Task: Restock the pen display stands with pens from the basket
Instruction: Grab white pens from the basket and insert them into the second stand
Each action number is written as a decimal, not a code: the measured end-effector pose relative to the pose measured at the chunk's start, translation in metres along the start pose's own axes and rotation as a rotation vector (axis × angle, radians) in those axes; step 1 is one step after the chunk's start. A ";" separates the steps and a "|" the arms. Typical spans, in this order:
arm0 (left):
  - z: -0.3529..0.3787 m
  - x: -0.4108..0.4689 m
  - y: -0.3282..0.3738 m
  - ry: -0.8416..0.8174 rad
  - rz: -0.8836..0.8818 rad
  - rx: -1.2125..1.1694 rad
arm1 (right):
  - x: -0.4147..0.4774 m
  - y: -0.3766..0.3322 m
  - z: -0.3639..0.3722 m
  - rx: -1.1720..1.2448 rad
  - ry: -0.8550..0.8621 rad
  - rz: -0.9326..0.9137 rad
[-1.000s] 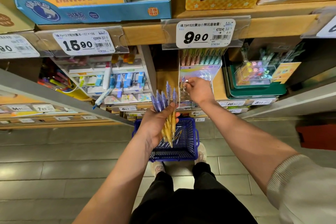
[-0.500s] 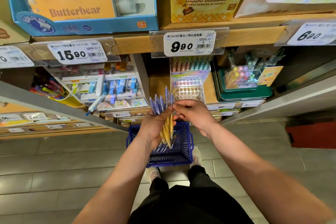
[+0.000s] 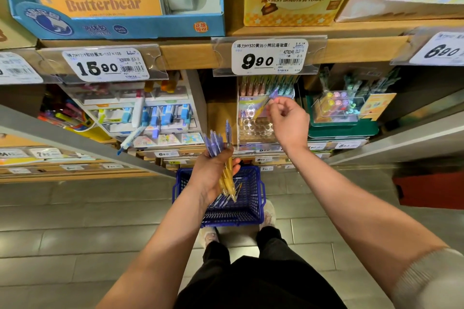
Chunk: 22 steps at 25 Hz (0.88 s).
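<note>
Basket (image 3: 251,218) one; right hand (image 3: 291,120) pinches one pen (image 3: 265,103); left hand (image 3: 211,175) grips bunch (image 3: 216,143)

Clear glossy plastic display stand (image 3: 253,130), blue plastic mesh basket (image 3: 241,216) — matt wooden shelf edge (image 3: 188,57)

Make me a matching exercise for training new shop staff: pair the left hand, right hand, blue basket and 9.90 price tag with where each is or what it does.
Things:
1. left hand
2. right hand
3. blue basket
4. 9.90 price tag

Places or states:
A. on the shelf edge above the clear pen stand
B. on the floor
C. grips a bunch of pens
D. pinches a single pen at the stand

Pairs: 1-C, 2-D, 3-B, 4-A.
</note>
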<state>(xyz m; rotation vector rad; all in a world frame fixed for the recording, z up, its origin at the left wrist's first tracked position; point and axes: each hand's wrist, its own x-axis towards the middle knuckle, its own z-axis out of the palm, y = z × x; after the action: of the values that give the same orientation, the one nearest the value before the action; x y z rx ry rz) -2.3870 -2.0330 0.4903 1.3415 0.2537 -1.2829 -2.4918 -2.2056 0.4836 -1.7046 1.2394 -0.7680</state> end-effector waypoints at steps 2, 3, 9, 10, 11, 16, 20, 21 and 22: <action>-0.003 0.001 0.000 -0.004 0.002 -0.013 | 0.004 0.006 0.009 -0.037 -0.017 -0.042; -0.004 0.001 0.001 -0.006 0.006 -0.013 | 0.006 0.009 0.013 -0.059 -0.031 -0.053; -0.004 -0.002 -0.001 0.011 0.010 -0.019 | 0.014 0.029 0.031 -0.248 -0.187 -0.160; -0.004 -0.002 -0.001 0.012 0.010 -0.020 | 0.016 0.031 0.033 -0.291 -0.214 -0.173; -0.004 -0.002 -0.001 0.012 0.010 -0.023 | 0.018 0.033 0.035 -0.331 -0.235 -0.177; -0.002 -0.003 -0.001 0.008 0.009 -0.028 | 0.022 0.046 0.043 -0.460 -0.282 -0.139; -0.004 -0.004 -0.001 0.008 0.009 -0.031 | 0.021 0.055 0.044 -0.445 -0.307 -0.030; -0.004 -0.004 -0.001 0.004 0.011 -0.031 | 0.021 0.055 0.043 -0.434 -0.299 0.013; -0.004 -0.004 -0.001 0.000 0.013 -0.029 | 0.021 0.054 0.042 -0.426 -0.286 0.062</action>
<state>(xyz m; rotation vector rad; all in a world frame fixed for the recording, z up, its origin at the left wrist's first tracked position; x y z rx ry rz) -2.3871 -2.0274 0.4916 1.3169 0.2622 -1.2644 -2.4715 -2.2206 0.4168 -2.0194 1.3066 -0.2152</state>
